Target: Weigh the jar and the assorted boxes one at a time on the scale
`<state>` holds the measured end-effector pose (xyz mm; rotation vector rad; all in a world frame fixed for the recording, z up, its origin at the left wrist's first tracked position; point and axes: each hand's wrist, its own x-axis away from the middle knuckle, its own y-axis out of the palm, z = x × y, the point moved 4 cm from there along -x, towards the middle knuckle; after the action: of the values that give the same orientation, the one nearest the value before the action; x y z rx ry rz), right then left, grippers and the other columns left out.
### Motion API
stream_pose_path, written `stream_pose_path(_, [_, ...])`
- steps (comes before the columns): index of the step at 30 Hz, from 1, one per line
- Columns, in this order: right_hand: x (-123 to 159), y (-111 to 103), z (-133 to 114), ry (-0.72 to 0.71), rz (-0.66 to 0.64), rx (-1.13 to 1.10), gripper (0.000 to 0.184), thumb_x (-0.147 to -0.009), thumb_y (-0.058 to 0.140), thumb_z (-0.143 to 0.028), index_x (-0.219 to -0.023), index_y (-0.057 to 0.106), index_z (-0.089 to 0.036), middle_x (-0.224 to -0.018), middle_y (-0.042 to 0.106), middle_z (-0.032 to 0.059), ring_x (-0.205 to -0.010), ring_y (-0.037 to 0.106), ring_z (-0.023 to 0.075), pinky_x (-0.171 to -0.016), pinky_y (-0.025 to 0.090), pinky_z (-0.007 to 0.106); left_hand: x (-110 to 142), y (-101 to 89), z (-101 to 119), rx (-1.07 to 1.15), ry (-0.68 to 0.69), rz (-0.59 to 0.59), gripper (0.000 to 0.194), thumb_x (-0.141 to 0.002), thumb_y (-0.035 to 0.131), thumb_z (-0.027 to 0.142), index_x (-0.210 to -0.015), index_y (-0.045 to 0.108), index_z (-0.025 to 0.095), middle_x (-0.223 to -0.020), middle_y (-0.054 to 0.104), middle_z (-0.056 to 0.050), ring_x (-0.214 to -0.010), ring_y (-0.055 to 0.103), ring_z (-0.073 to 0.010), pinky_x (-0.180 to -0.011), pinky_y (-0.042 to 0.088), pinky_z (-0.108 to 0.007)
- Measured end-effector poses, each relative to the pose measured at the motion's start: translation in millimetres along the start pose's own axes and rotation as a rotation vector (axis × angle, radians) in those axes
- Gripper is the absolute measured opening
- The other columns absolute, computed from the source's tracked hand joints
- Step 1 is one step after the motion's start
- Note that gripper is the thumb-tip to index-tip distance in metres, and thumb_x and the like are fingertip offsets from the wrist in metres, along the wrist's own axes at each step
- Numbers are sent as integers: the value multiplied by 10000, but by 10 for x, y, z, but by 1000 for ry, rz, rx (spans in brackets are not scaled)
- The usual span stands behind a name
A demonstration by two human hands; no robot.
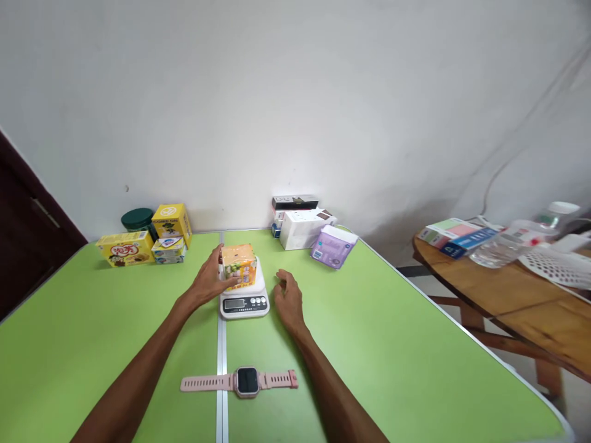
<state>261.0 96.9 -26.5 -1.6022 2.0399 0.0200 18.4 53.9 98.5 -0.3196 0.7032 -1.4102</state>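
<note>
My left hand (211, 277) grips a small orange and yellow printed box (241, 271) by its left side, thumb across the front. The box is on or just over the white platform of a kitchen scale (244, 306); whether it rests there I cannot tell. Buttons and a small display face me on the scale's front. To the right of the scale, my right hand (289, 300) is by the green table, fingers curved and apart, holding nothing. Closer to me lies a pink smartwatch (247, 381), its strap stretched out flat.
Yellow boxes (125, 248) and a green-lidded jar (138, 219) stand at the back left of the green table (369, 344). A white box (300, 230) and a purple pack (333, 247) are at the back right. A wooden table (530, 295) holds plastic bottles and boxes.
</note>
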Motion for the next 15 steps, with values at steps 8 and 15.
stream_pose_path(8, [-603,-1159,445,32,509,138,591,-862,626,-486,-1343,510,-163,-1281,543,188,-1188,518,349,-1023,467,565,-161,63,201,69,-75,-72,588,-702,845,486,-1149,568,222,-1167,740,-71,-995,720,-256,-781,614,-376])
stream_pose_path(15, [-1113,-1373,797,122,441,77,1162,-704,782,-629,-1587,260,-82,-1599,336,293,-1482,318,433,-1196,292,604,-645,815,703,155,45,-101,544,-668,897,378,-1090,590,224,-1142,752,-82,-958,717,-257,-748,608,-380])
